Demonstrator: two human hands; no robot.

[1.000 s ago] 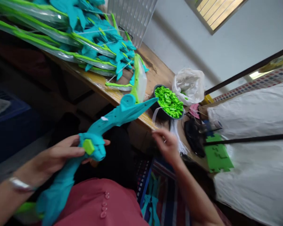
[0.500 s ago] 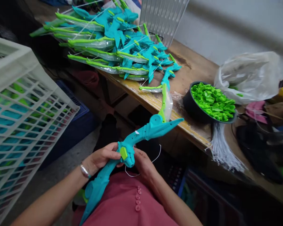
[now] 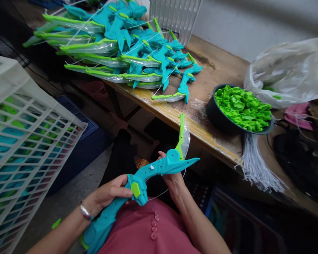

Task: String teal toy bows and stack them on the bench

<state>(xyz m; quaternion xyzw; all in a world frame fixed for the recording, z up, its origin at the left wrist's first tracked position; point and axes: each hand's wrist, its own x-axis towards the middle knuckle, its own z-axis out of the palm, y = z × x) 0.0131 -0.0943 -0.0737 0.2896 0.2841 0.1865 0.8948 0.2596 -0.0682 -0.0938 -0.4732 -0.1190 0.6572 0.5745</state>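
Note:
A teal toy bow (image 3: 148, 171) with a bright green badge at its middle lies slantwise across my lap. My left hand (image 3: 113, 192) is closed around its grip, with the thumb beside the badge. A green limb in clear plastic (image 3: 184, 137) sticks up from the bow's upper end. Behind that upper end is my right hand (image 3: 173, 180), partly hidden by the bow, its fingertips showing above. A thin white string (image 3: 159, 194) runs from near the bow's middle into my right hand, and a short length shows past it.
Strung toy bows (image 3: 116, 53) are piled on the wooden table (image 3: 201, 137). A black bowl (image 3: 219, 118) full of green pieces, a bundle of white strings (image 3: 254, 162) and a plastic bag (image 3: 288, 70) are at right. On my left stands a white crate (image 3: 53, 141) holding teal and green parts.
My right hand has moved up and right from beside the bow's middle to behind its upper end, drawing the string straighter. The bow and left hand have shifted slightly lower in view.

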